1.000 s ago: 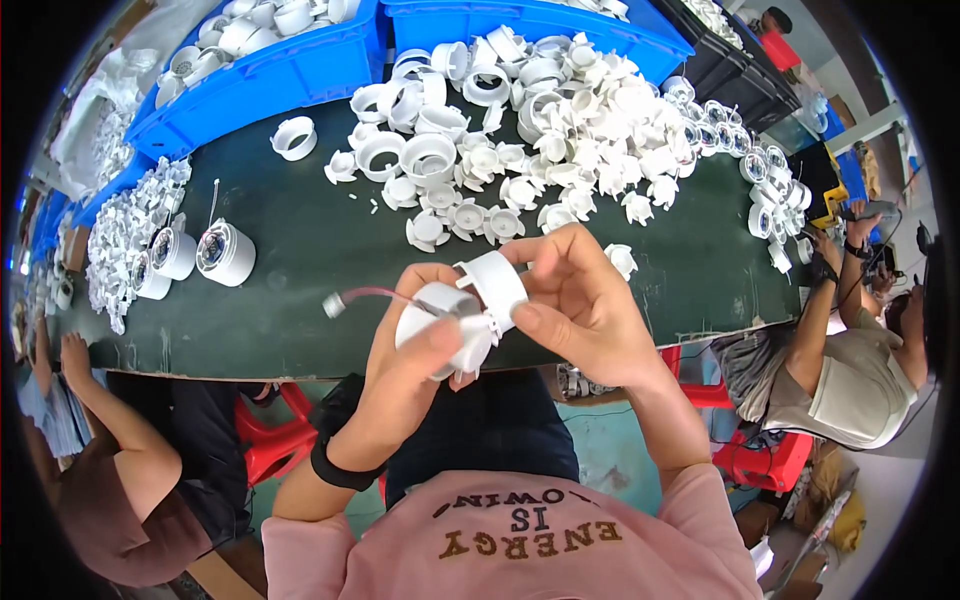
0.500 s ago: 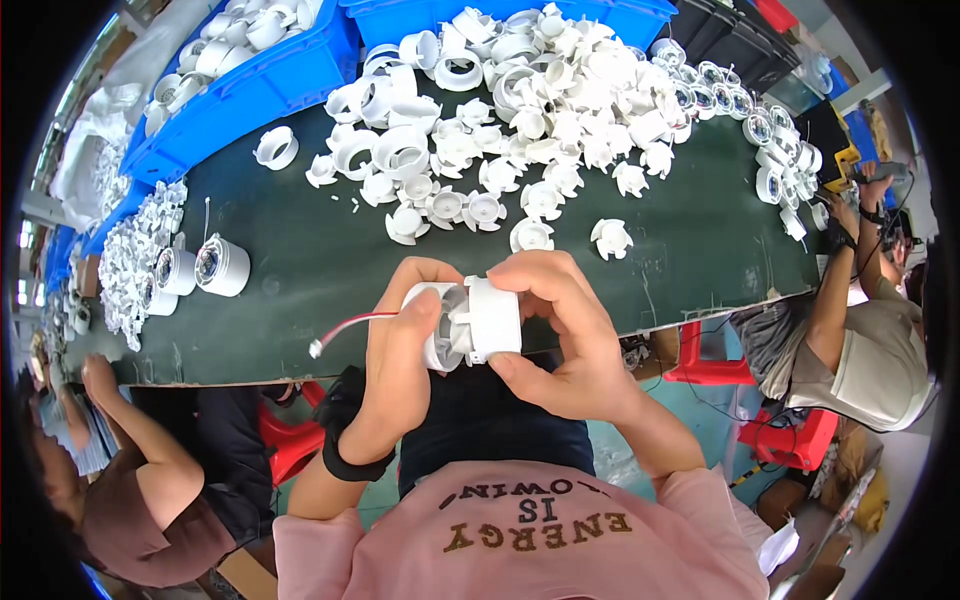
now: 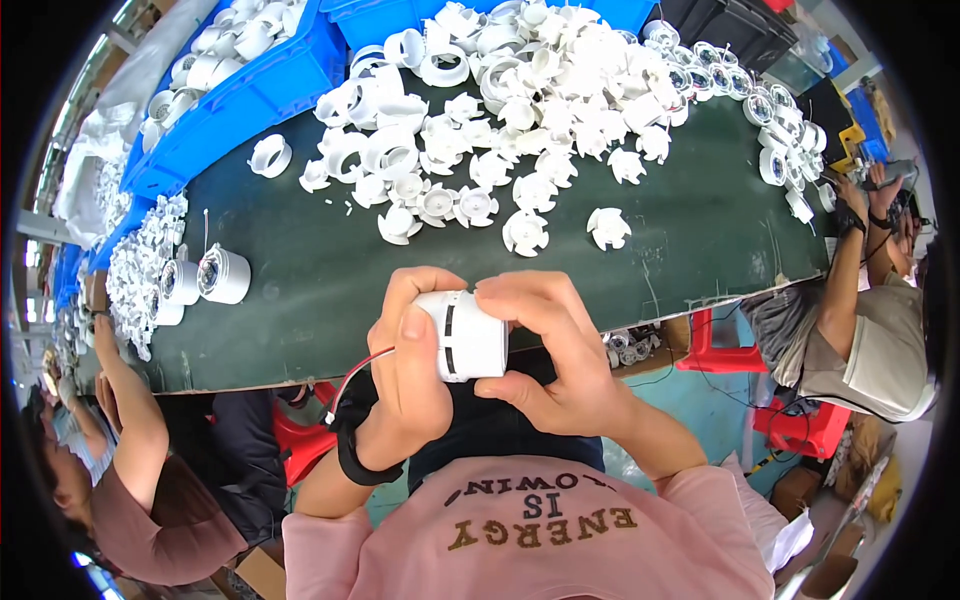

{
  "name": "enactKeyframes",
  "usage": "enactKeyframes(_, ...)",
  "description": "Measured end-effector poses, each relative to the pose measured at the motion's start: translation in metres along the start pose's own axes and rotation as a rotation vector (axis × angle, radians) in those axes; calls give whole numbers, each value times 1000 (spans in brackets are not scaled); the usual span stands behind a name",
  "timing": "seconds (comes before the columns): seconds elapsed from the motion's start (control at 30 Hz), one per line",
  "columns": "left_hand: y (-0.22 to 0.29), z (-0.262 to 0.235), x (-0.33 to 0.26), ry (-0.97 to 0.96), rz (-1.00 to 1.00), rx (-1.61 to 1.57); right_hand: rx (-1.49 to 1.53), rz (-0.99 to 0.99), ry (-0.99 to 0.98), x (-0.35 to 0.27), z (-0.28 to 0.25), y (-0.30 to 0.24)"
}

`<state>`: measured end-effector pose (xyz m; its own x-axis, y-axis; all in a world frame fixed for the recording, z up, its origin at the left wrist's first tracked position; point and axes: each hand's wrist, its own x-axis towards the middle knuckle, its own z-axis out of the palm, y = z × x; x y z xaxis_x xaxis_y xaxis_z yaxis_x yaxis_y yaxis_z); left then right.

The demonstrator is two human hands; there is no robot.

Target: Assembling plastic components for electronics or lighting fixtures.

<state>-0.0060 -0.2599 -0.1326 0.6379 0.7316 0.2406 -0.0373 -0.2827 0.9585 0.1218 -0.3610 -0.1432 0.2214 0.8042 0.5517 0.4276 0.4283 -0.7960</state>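
Note:
Above my lap, in front of the table's near edge, both hands hold a white round fan housing (image 3: 478, 338) lying on its side. Its two parts meet at a seam marked by narrow dark slots. My left hand (image 3: 408, 365) is closed round the left part, thumb on top of it. My right hand (image 3: 562, 350) grips the right part between bent fingers and thumb. A thin red and white wire (image 3: 355, 378) comes out beside my left hand and hangs down, with a small white plug (image 3: 330, 417) on its end. The inside of the housing is hidden.
On the dark green table (image 3: 330, 260) lies a pile of white fan wheels and rings (image 3: 540, 100). Blue bins (image 3: 240, 100) stand behind. Finished-looking round units sit left (image 3: 225, 276) and far right (image 3: 775, 140). People work at both sides; red stools (image 3: 725, 345) stand below.
The two housing parts, half a second ago apart with fan blades showing between them, are now together. My hands have come closer, and the wire hangs lower.

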Motion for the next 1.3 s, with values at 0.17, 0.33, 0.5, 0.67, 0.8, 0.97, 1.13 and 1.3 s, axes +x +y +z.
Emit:
enactKeyframes(0.17,4,-1,-4,-11,73,47,-127,-136,8,2,-1,-5)
enactKeyframes(0.33,5,-2,3,-2,47,-58,-127,-168,34,11,4,7)
enactKeyframes(0.5,-14,-12,34,-15,-463,-329,-211,54,51,32,10,11)
enactKeyframes(0.67,32,-25,46,-624,-373,-95,-423,133,176,33,15,4)
enactKeyframes(0.8,20,-76,128,-502,16,314,79,325,325,14,2,28)
enactKeyframes(0.97,-42,-180,304,140,86,733,-169,146,151,4,10,31)
enactKeyframes(1.13,-75,-194,399,-88,26,1005,-195,81,192,7,12,40)
enactKeyframes(1.3,-106,-186,444,-214,-46,1024,-347,145,151,15,11,34)
